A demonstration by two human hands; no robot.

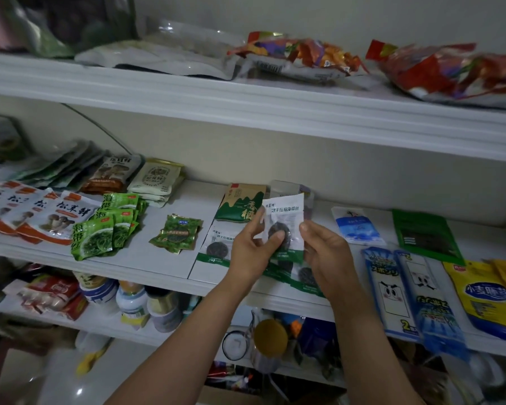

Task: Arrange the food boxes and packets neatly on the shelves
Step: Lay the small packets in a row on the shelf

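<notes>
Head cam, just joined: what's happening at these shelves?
A person is sorting food packets on white shelves. The left hand and right hand together hold a white seaweed packet with a dark disc showing through it, just above the middle shelf. Similar packets lie beneath it. To the left, green packets and mushroom packets sit in overlapping groups; blue-and-white packs and a yellow bag lie to the right.

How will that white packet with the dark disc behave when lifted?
Probably floppy: the white packet curls at its top corner. Likely light: left hand and right hand hold it by fingertips. Smooth film may slip.
</notes>
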